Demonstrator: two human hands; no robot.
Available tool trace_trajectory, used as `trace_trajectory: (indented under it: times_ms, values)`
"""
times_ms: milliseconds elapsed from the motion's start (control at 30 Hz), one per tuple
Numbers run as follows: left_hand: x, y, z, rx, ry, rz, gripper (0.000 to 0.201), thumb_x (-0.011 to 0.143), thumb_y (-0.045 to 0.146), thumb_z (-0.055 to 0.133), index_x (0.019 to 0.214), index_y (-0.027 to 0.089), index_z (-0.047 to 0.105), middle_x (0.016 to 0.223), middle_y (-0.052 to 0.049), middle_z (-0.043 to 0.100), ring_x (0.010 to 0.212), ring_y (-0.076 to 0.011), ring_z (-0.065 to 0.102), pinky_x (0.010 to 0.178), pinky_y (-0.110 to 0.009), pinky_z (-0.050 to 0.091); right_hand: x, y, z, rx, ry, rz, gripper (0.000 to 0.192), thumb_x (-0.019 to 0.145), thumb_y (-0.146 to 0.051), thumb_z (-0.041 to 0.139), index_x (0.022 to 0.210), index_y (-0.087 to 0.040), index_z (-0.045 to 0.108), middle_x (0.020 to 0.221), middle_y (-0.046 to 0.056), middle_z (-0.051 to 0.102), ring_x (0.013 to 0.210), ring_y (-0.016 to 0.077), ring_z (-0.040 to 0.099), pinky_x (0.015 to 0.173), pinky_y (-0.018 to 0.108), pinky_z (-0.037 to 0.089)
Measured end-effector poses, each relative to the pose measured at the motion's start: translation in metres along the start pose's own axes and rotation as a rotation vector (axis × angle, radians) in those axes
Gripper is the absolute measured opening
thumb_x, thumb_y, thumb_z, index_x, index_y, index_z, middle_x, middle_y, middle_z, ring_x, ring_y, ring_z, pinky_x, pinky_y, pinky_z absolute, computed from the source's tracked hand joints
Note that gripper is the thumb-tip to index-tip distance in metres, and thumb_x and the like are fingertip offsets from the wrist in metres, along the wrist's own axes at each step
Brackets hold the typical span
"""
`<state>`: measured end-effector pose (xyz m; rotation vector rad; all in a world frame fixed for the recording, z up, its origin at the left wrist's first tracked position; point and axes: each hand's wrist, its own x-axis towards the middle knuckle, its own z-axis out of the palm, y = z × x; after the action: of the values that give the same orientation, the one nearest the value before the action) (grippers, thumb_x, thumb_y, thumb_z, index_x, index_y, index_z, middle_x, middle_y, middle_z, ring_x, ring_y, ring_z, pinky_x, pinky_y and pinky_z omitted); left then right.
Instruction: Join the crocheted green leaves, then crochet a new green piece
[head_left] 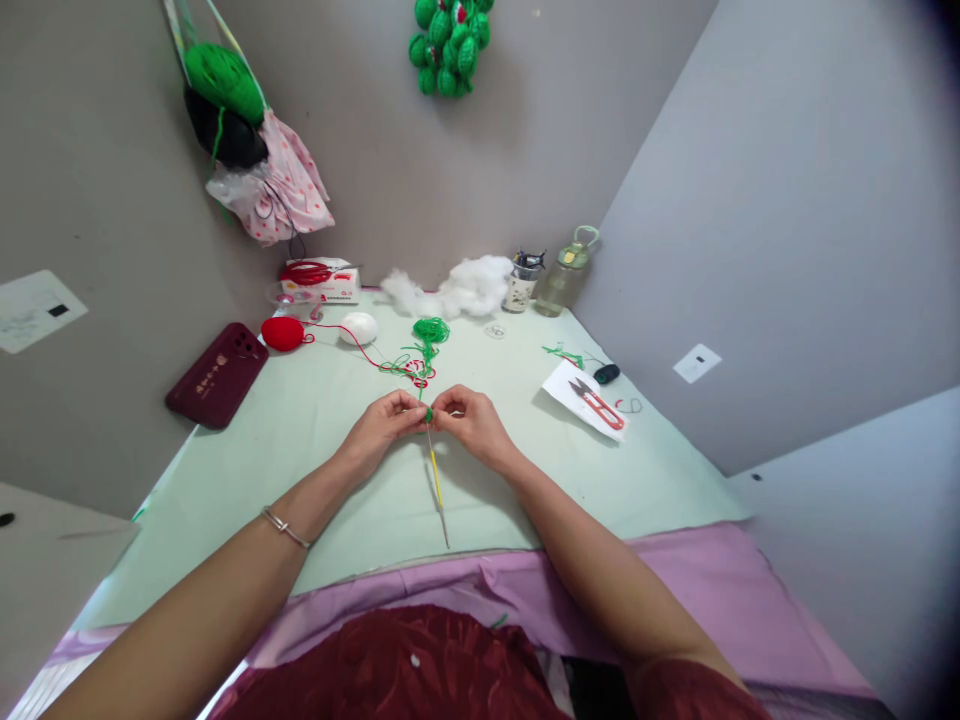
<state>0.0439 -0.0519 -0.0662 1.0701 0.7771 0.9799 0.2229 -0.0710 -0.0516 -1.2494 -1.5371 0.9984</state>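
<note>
My left hand (381,425) and my right hand (474,425) meet over the middle of the table, fingertips pinched together. Between them is a small green crochet piece (429,414), mostly covered by the fingers. A crochet hook (436,480) with a yellow grip and metal ends points from the piece toward my body; neither palm wraps its grip. Green yarn runs from the fingers up to a loose tangle of green yarn (431,332). Just beyond my fingertips lies a red and white yarn bit (420,373).
On the left are a phone (217,375), a red yarn ball (283,334) and a white ball (358,328). White stuffing (469,287), a pen cup (520,288) and a bottle (559,280) line the back. Thread snips (598,403) lie on paper at right.
</note>
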Motion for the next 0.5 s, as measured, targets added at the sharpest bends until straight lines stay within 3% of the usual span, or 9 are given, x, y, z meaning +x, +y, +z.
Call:
trace_trajectory:
  times_ms: [500]
  values:
    - [-0.0013, 0.0037, 0.0029, -0.091, 0.041, -0.036, 0.016, 0.076, 0.025, 0.076, 0.075, 0.016, 0.062, 0.085, -0.005, 0.076, 0.082, -0.0162, 0.072, 0.089, -0.035, 0.058, -0.0003, 0.0004, -0.0004, -0.003, 0.021, -0.010, 0.007, 0.075, -0.027, 0.066, 0.075, -0.020, 0.063, 0.077, 0.001, 0.067, 0.075, 0.0164, 0.064, 0.077, 0.032, 0.055]
